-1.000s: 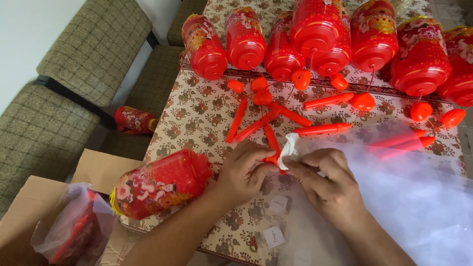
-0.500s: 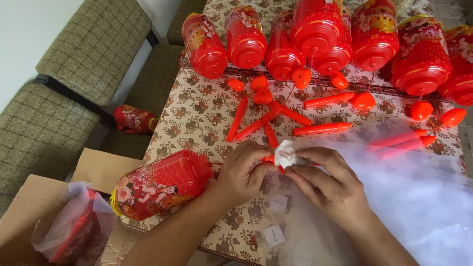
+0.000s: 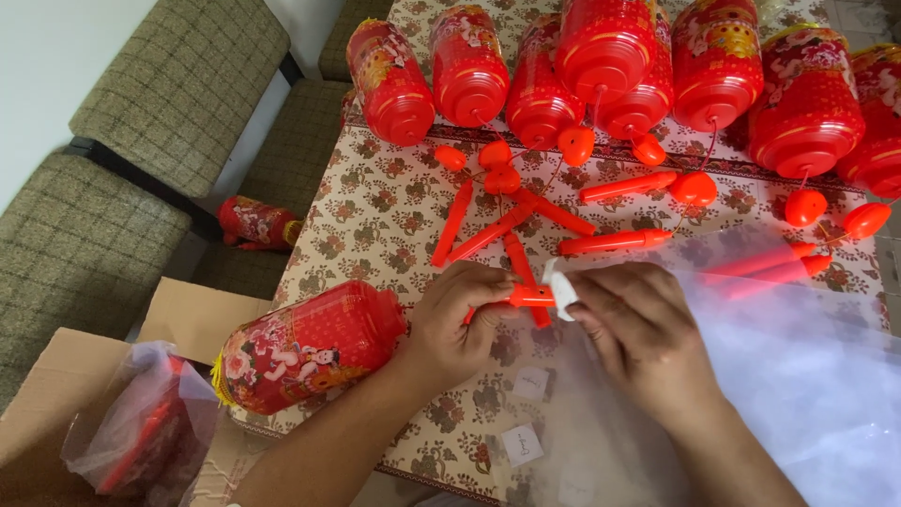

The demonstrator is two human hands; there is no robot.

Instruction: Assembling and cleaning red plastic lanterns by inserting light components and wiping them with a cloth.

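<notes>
I hold a red stick [image 3: 522, 297] in my left hand [image 3: 460, 324], the fingers closed around its left part. The stick lies almost level, its long axis running from left to right, and its right end points to my right hand [image 3: 638, 333]. There, just at the tip, sits a small white piece [image 3: 561, 289]. The fingers of my right hand are pinched narrow on this piece, so both hands meet at the same end of the stick, the right one nearer to the tip. I cannot tell if the white piece is paper or soft plastic; it looks thin and a little crumpled.

The stick is smooth, hard plastic, thin and straight. More sticks [image 3: 488, 230] of the same kind lie loose on the table [image 3: 375, 207] beyond my hands, crossing each other. The cloth on the table has a flower pattern in brown and cream.

Under my right arm is a clear bag [image 3: 807, 376], thin and shiny, with some sticks showing through it. Beside my left forearm lies a red lantern [image 3: 310, 343] on its side, round like a barrel, with printed pictures. More lanterns [image 3: 601, 56] stand in a row at the far edge, with small red balls [image 3: 694, 188] on strings.
</notes>
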